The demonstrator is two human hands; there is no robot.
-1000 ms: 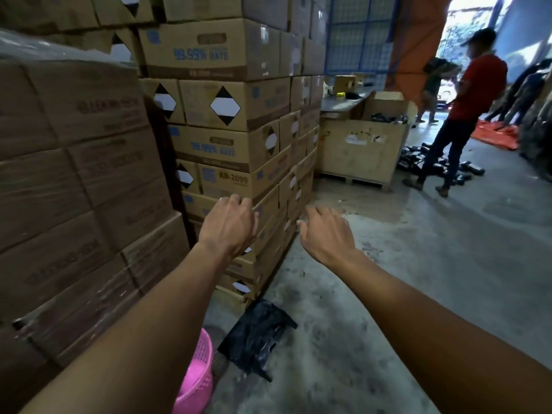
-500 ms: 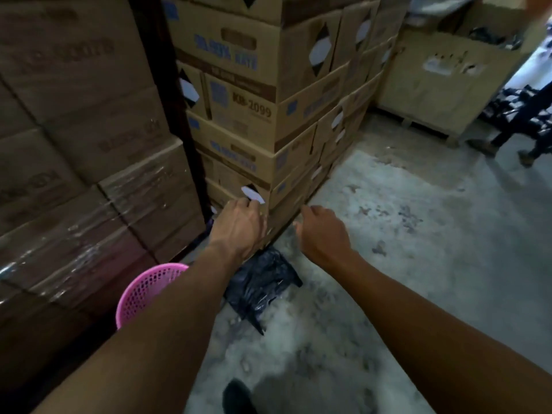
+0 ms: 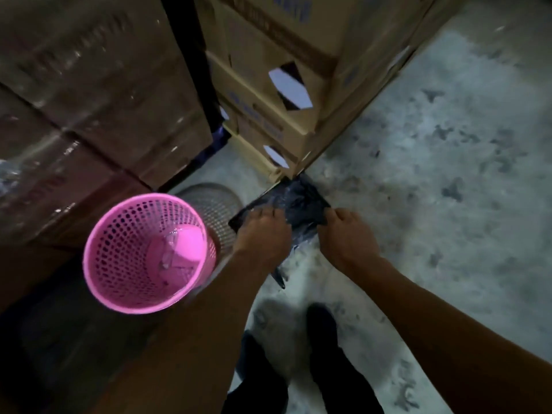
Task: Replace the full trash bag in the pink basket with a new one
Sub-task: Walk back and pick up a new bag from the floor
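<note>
Lay at frame centre on grey concrete floor (image 3: 448, 174): flat black plastic bag (image 3: 294, 201), long axis upper right to lower left. Pinched by left hand (image 3: 263, 234) and right hand (image 3: 346, 237), fingers curled on edges. Beside, centre left: round pink perforated plastic basket (image 3: 119, 243), mouth upward, against stacked brown cardboard boxes (image 3: 268, 85).

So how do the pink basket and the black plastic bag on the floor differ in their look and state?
The pink basket stands upright with its mouth open, while the black plastic bag lies flat on the concrete. The basket is rigid and perforated; the bag is soft, glossy and creased. Neither hand touches the basket, but the left hand and right hand are both at the bag's near edge. Both sit on the floor beside the cardboard boxes.
</note>
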